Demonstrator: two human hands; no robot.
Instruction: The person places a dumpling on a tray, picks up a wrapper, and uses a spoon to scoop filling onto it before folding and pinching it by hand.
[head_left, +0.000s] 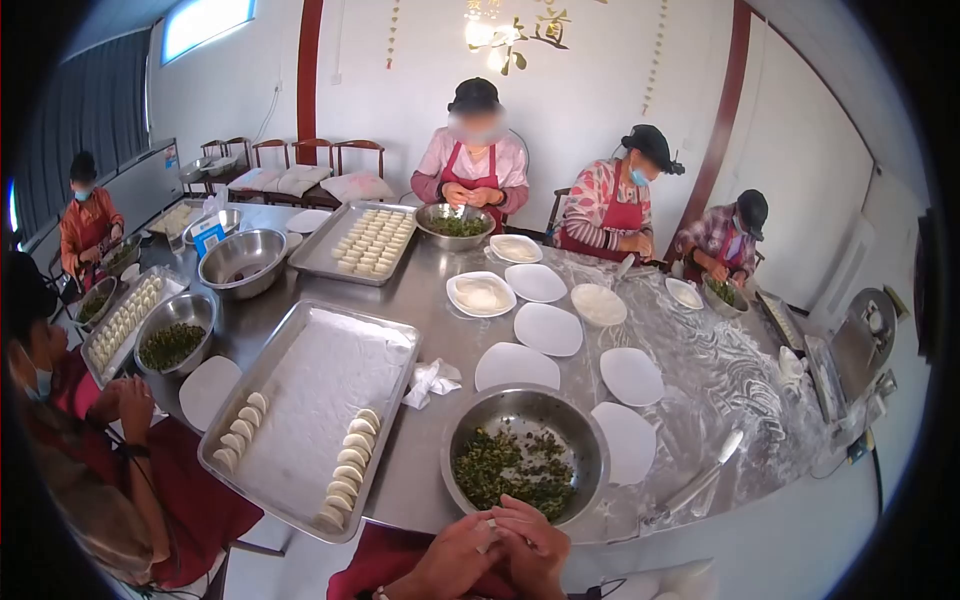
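Note:
My left hand (452, 556) and my right hand (532, 540) meet at the table's front edge, fingers closed together around a small white dumpling (488, 537). Most of the dumpling is hidden by the fingers. Just beyond them stands a steel bowl (592, 440) with chopped green filling (500, 470) spread over its bottom. To the left lies a large floured metal tray (300, 400). One row of finished dumplings (352, 462) runs along its right side, and a shorter row (240, 432) along its left.
White square plates (632, 376) and stacks of wrappers (481, 295) stand beyond the bowl. A crumpled cloth (432, 383) lies beside the tray. A knife-like tool (706, 474) rests on the floured right side. Another full tray (372, 243), more bowls (176, 335) and several co-workers (473, 165) surround the table.

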